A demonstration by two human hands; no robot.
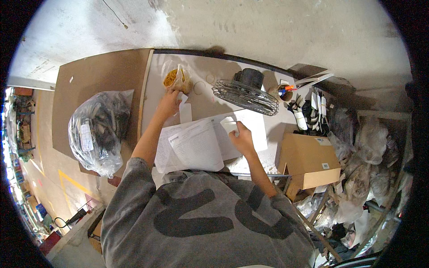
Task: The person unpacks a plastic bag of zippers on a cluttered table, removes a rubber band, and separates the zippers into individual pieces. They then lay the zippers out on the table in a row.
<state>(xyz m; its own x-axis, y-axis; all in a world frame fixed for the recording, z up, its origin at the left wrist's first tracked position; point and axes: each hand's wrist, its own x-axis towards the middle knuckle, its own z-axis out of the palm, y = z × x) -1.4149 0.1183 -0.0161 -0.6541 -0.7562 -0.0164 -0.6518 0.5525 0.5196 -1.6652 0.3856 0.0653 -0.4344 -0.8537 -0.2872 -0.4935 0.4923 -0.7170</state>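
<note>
My left hand reaches to the near side of a clear plastic bag of yellow rubber bands. Its fingers are bent together at the bag, and what they hold is hidden. Just right of those fingers, a white paper strip lies on the table. My right hand pinches a small white slip of paper above printed sheets, which are spread overlapping along the near edge. Beyond the sheets, a small black fan with a wire guard rests on the table.
On the left, a clear bag of dark parts sits on a brown board. At the right are a round holder with pens, black-and-white bundles and an open cardboard box. More plastic bags pile up beyond the box.
</note>
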